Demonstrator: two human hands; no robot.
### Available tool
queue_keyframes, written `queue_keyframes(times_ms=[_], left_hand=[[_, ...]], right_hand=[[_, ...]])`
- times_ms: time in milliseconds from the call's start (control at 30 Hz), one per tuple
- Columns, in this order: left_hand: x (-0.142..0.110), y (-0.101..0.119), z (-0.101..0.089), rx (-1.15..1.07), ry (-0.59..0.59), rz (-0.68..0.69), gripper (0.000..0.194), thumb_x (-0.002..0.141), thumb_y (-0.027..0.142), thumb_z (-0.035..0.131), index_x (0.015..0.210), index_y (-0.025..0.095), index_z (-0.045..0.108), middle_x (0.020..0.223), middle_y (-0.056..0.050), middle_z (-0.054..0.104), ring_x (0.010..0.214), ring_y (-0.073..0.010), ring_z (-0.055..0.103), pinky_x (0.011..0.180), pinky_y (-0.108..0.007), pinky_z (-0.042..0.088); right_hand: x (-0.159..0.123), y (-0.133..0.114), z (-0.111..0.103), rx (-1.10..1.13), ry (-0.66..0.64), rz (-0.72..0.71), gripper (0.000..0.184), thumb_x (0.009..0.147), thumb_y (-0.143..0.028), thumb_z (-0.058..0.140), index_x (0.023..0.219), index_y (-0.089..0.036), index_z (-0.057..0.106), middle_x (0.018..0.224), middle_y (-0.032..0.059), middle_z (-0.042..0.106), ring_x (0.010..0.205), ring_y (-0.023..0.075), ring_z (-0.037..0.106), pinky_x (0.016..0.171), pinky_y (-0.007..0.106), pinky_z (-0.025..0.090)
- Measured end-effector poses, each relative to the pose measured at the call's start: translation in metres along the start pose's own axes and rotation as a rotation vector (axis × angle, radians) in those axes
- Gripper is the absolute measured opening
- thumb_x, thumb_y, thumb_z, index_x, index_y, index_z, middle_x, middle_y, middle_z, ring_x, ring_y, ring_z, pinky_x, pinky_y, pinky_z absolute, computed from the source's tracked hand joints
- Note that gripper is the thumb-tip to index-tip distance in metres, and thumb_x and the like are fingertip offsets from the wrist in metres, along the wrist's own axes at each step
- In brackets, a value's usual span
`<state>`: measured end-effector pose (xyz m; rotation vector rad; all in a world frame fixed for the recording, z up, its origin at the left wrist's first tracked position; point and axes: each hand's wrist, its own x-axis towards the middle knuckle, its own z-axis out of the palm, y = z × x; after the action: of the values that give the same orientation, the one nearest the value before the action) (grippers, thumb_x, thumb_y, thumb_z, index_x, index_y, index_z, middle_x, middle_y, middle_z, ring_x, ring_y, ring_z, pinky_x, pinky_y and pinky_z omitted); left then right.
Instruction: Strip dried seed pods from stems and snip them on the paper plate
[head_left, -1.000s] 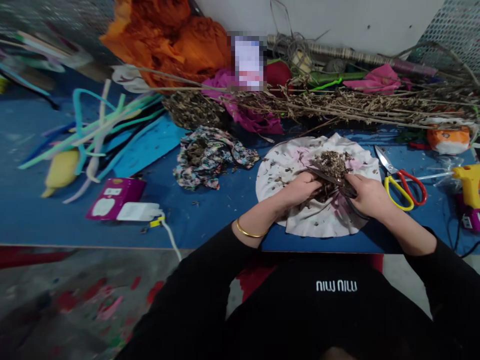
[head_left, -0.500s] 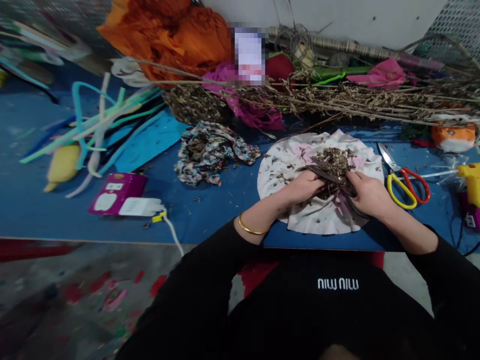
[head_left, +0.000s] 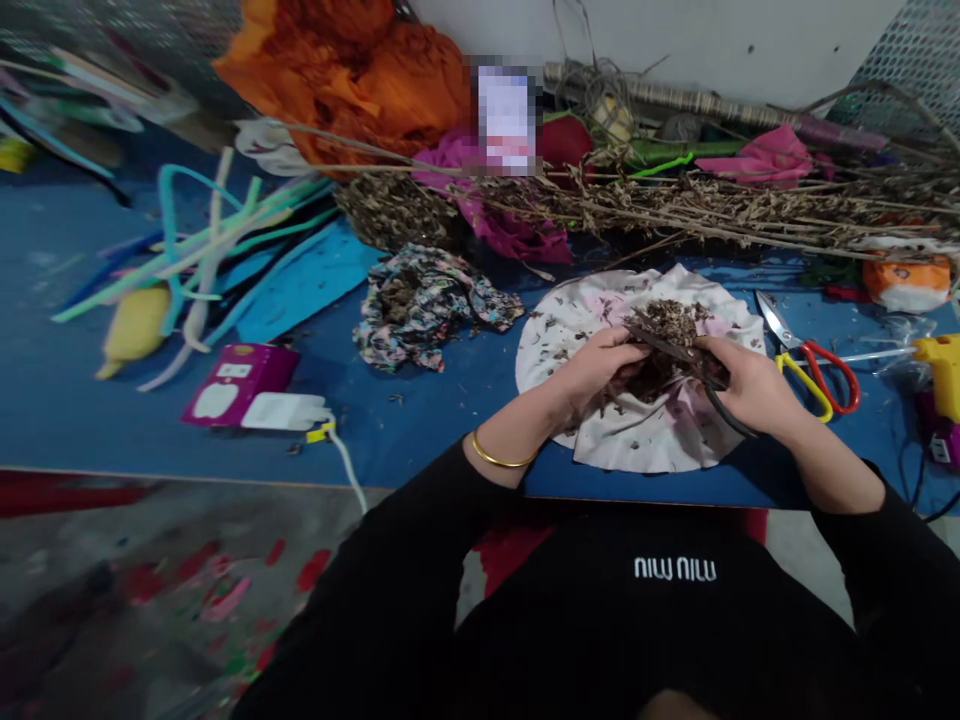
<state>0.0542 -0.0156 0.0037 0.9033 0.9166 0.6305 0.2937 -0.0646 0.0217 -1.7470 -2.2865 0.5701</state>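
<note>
Right of the frame's centre, the right hand (head_left: 754,390) grips dark scissors (head_left: 671,348) by dried plant bits (head_left: 671,318) on a white cloth (head_left: 637,452). The left hand (head_left: 600,358) curls beside them (whether pinching anything, I cannot tell).

The cloth (head_left: 637,448) is white with pink blotches, the leaves (head_left: 673,320) brown, the shears (head_left: 664,345) dark, the crumpled bundle (head_left: 409,325) multicoloured, the table (head_left: 450,415) blue

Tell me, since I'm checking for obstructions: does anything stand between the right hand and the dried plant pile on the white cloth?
Only the dark scissors in the right hand, their blades across the near side of the dried plant pile. The red-and-yellow scissors lie clear, right of the white cloth.
</note>
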Motion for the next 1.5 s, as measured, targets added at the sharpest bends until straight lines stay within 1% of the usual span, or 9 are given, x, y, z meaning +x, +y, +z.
queue_keyframes(times_ms=[100, 267, 333, 467, 633, 933, 1167, 1333, 1500], left_hand=[[-0.004, 0.010, -0.004, -0.177, -0.025, -0.034, 0.023, 0.070, 0.025, 0.072, 0.083, 0.020, 0.054, 0.068, 0.003, 0.050, 0.055, -0.0087, 0.043, 0.050, -0.022, 0.028], [-0.006, 0.015, -0.011, -0.254, -0.070, -0.015, 0.044, 0.053, 0.007, 0.060, 0.096, 0.017, 0.061, 0.082, -0.003, 0.067, 0.067, -0.0133, 0.062, 0.060, -0.026, 0.048], [-0.005, 0.014, -0.010, -0.198, -0.019, -0.003, 0.043, 0.057, 0.001, 0.060, 0.098, 0.015, 0.061, 0.087, -0.005, 0.070, 0.072, -0.0140, 0.067, 0.066, -0.027, 0.053], [-0.002, 0.011, -0.006, -0.127, 0.015, 0.025, 0.026, 0.080, 0.002, 0.065, 0.103, 0.013, 0.062, 0.088, -0.007, 0.073, 0.078, -0.0162, 0.072, 0.077, -0.031, 0.059], [-0.001, 0.008, -0.004, 0.046, 0.044, 0.057, 0.006, 0.095, 0.007, 0.063, 0.094, 0.013, 0.064, 0.078, -0.004, 0.072, 0.069, -0.0147, 0.071, 0.074, -0.030, 0.060], [0.000, 0.003, -0.006, 0.193, 0.013, 0.046, 0.003, 0.095, 0.012, 0.069, 0.092, 0.013, 0.069, 0.079, -0.006, 0.075, 0.066, -0.0153, 0.071, 0.069, -0.030, 0.059], [-0.002, 0.008, -0.001, 0.151, 0.007, 0.028, 0.010, 0.092, 0.011, 0.074, 0.090, 0.014, 0.065, 0.080, -0.006, 0.076, 0.062, -0.0127, 0.071, 0.062, -0.025, 0.056], [-0.002, 0.011, -0.002, 0.023, 0.085, 0.002, 0.030, 0.086, 0.008, 0.079, 0.110, 0.015, 0.062, 0.080, -0.002, 0.076, 0.060, -0.0133, 0.071, 0.063, -0.026, 0.059], [-0.001, 0.006, -0.003, -0.018, 0.095, 0.067, 0.006, 0.093, 0.012, 0.069, 0.100, 0.013, 0.067, 0.084, -0.004, 0.076, 0.061, -0.0089, 0.068, 0.064, -0.022, 0.056]], right_hand=[[0.000, 0.002, -0.004, 0.063, -0.002, 0.027, 0.055, 0.088, -0.037, 0.064, 0.140, -0.021, 0.069, 0.103, 0.0085, 0.079, 0.087, 0.0235, 0.071, 0.073, 0.031, 0.049], [0.001, 0.000, -0.002, 0.044, 0.030, 0.074, 0.054, 0.085, -0.035, 0.065, 0.137, -0.023, 0.071, 0.104, 0.0084, 0.079, 0.086, 0.0240, 0.070, 0.074, 0.031, 0.049], [0.001, 0.001, 0.001, 0.021, 0.050, 0.076, 0.053, 0.086, -0.036, 0.065, 0.137, -0.023, 0.071, 0.107, 0.0088, 0.080, 0.088, 0.0247, 0.071, 0.074, 0.032, 0.049], [0.001, 0.002, 0.003, -0.020, 0.053, 0.063, 0.054, 0.088, -0.037, 0.064, 0.140, -0.023, 0.069, 0.123, 0.0107, 0.079, 0.097, 0.0273, 0.073, 0.078, 0.033, 0.052], [0.000, 0.000, 0.002, -0.052, 0.008, 0.017, 0.058, 0.089, -0.039, 0.061, 0.144, -0.020, 0.066, 0.135, 0.0133, 0.075, 0.111, 0.0313, 0.073, 0.083, 0.036, 0.054], [0.001, -0.003, 0.006, -0.170, 0.022, -0.035, 0.066, 0.086, -0.036, 0.058, 0.148, -0.014, 0.062, 0.127, 0.0174, 0.071, 0.106, 0.0314, 0.070, 0.079, 0.036, 0.052], [0.001, -0.002, 0.009, -0.219, -0.047, -0.017, 0.059, 0.088, -0.036, 0.056, 0.142, -0.016, 0.065, 0.121, 0.0157, 0.075, 0.101, 0.0301, 0.071, 0.074, 0.034, 0.048], [0.000, 0.000, 0.007, -0.150, -0.056, 0.014, 0.057, 0.092, -0.034, 0.054, 0.144, -0.016, 0.065, 0.128, 0.0154, 0.076, 0.108, 0.0307, 0.073, 0.082, 0.035, 0.051], [0.000, -0.002, 0.005, -0.116, -0.026, 0.052, 0.056, 0.092, -0.034, 0.055, 0.144, -0.016, 0.066, 0.129, 0.0151, 0.077, 0.112, 0.0311, 0.073, 0.086, 0.036, 0.052]])
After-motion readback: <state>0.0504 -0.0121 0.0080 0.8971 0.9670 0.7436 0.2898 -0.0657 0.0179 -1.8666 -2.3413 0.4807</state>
